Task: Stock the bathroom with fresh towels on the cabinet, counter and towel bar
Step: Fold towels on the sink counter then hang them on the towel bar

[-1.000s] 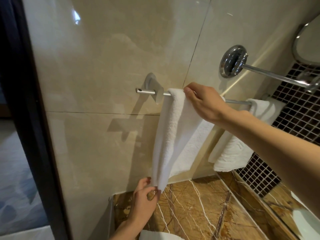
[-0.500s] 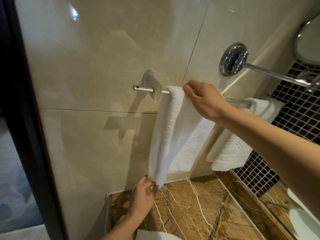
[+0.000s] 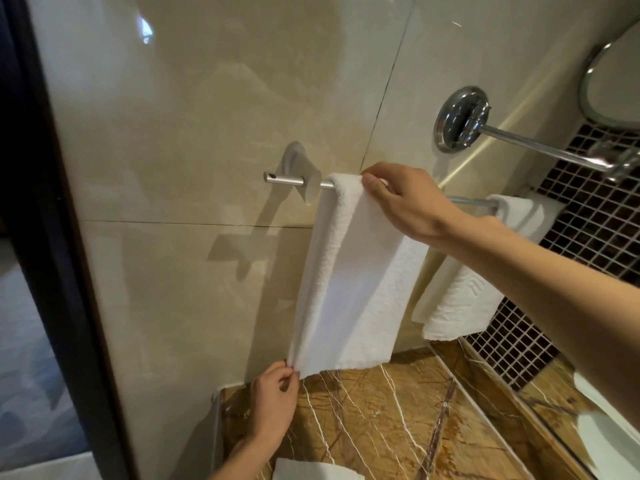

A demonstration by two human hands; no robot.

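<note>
**White towel draped on towel bar, held at both ends**

A white towel (image 3: pixel 349 278) hangs folded over the towel bar (image 3: pixel 287 178) at centre frame, against the beige tiled wall (image 3: pixel 207 116). Its lower edge hangs just above the brown marble surface (image 3: pixel 398 427).

Right hand (image 3: pixel 405 202): the forearm enters from the right edge and reaches up and left. The hand sits on the towel's top fold at the bar, thumb on the front face, fingers curled over the top, gripping the cloth.

Left hand (image 3: pixel 273 400): the forearm rises from the bottom edge, back of the hand toward the camera. Fingers and thumb pinch the towel's lower left corner, and the cloth runs taut from bar to corner.

A second white towel (image 3: pixel 460 299) hangs further right on the same bar, apart from the first. A folded white towel (image 3: pixel 311 471) lies on the surface at bottom centre, partly cut off by the frame.
</note>
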